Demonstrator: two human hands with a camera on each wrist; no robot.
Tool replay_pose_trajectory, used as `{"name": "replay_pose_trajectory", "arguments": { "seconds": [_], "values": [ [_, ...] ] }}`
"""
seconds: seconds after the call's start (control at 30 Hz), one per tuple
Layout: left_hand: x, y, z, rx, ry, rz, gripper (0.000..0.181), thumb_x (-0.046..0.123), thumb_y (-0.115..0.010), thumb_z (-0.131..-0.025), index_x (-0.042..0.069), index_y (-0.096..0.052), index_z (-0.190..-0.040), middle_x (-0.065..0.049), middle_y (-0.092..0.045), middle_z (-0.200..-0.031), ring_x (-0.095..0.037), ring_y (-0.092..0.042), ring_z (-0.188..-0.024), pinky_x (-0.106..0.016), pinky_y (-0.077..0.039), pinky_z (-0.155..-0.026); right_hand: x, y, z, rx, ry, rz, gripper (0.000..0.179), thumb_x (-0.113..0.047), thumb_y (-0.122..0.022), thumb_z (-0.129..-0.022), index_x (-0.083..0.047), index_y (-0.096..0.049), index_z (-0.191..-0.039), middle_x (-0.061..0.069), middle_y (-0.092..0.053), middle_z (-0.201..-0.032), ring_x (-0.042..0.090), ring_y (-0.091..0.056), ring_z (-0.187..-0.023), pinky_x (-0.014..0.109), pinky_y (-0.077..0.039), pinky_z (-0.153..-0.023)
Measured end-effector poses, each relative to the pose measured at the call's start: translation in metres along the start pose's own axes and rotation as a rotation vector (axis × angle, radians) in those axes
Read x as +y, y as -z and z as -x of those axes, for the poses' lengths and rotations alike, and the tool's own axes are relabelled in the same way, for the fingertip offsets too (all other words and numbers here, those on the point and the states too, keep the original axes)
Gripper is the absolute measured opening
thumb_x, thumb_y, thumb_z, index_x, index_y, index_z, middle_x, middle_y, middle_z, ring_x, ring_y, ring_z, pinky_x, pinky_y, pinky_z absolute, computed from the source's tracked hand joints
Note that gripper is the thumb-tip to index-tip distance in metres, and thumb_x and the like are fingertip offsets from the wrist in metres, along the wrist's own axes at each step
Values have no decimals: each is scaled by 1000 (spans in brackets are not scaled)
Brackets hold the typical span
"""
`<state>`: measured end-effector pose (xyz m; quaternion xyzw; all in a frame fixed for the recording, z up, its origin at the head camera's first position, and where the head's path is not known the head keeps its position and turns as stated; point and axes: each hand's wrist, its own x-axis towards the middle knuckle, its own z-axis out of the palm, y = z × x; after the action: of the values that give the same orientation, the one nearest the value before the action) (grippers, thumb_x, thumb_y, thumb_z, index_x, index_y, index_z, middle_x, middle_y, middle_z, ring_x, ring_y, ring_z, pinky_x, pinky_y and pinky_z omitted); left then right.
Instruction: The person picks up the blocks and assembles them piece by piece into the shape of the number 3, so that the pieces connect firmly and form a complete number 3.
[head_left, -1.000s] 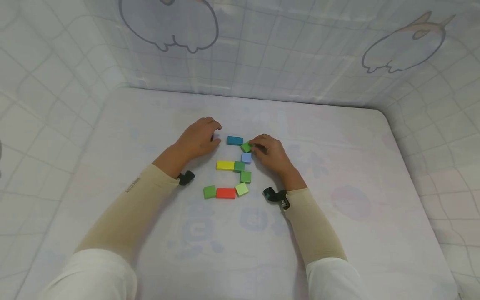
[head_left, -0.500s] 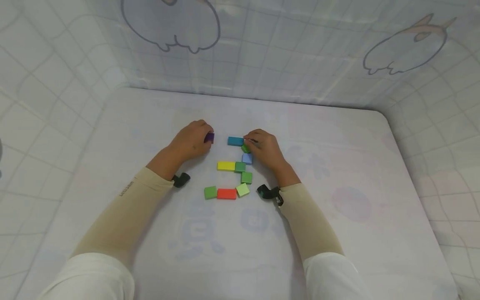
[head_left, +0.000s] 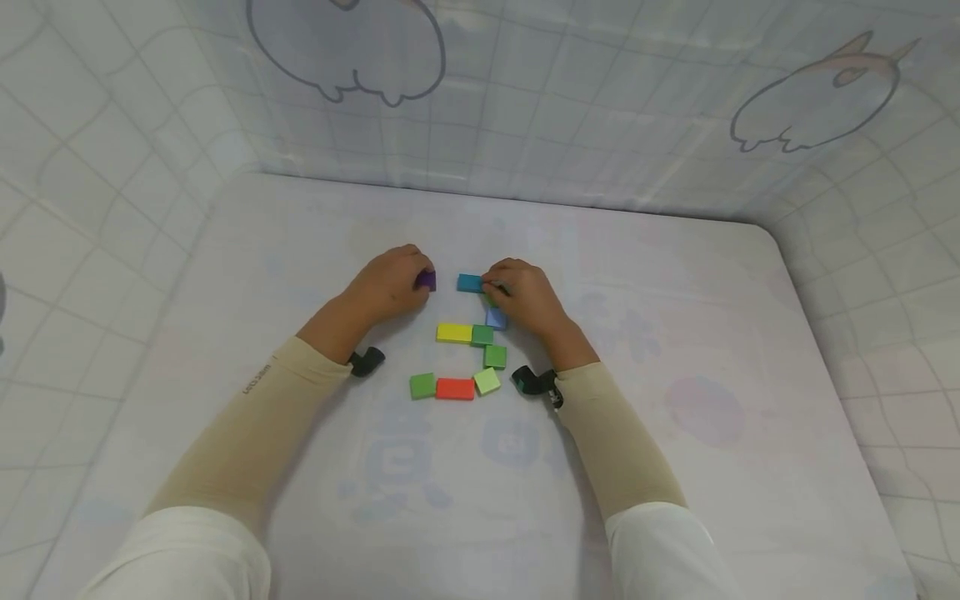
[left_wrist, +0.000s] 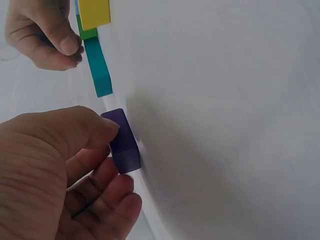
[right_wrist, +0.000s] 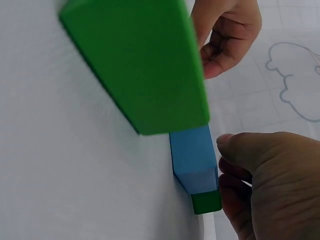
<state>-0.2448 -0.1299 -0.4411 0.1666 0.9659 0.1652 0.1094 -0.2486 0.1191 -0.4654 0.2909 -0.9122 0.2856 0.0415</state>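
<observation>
My left hand pinches a purple block between thumb and fingers, to the left of a teal block and apart from it. My right hand is at the teal block's right end, its fingers bent over a green block that they mostly hide from the head view. In the right wrist view its thumb stands apart from the fingers, with nothing seen between them. Just below lies a light blue block, followed by a darker green block with a yellow block at its left.
Nearer the person lie another green block, a pale green block set askew, a red block and a green block. A pale printed cloth covers the table, and a patterned curtain stands behind.
The purple block has come into view in my left hand, which drew back left and then moved slightly right. My right hand has shifted left, covering more of the green block.
</observation>
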Motion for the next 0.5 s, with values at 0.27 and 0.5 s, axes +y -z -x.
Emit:
{"name": "replay_pose_trajectory", "arguments": {
  "seconds": [0.27, 0.5],
  "values": [
    [8, -2, -2, -13, 1, 6, 36, 18, -66, -92, 4, -62, -124, -9, -58, -115, -25, -54, -104, -41, -51, -96, -3, 0, -3, -25, 9, 54, 18, -18, -68, -96, -7, -78, -105, 5, -72, -112, 20, -64, -108, 33, -51, -98],
    [12, -3, -5, -12, -20, 3, 34, 17, -66, -93, 4, -61, -124, -9, -58, -114, -25, -54, -104, -40, -51, -96, -4, 0, -5, -26, 26, 68, 17, -17, -68, -95, -6, -78, -105, 6, -72, -110, 20, -64, -106, 33, -53, -95]
  ]
}}
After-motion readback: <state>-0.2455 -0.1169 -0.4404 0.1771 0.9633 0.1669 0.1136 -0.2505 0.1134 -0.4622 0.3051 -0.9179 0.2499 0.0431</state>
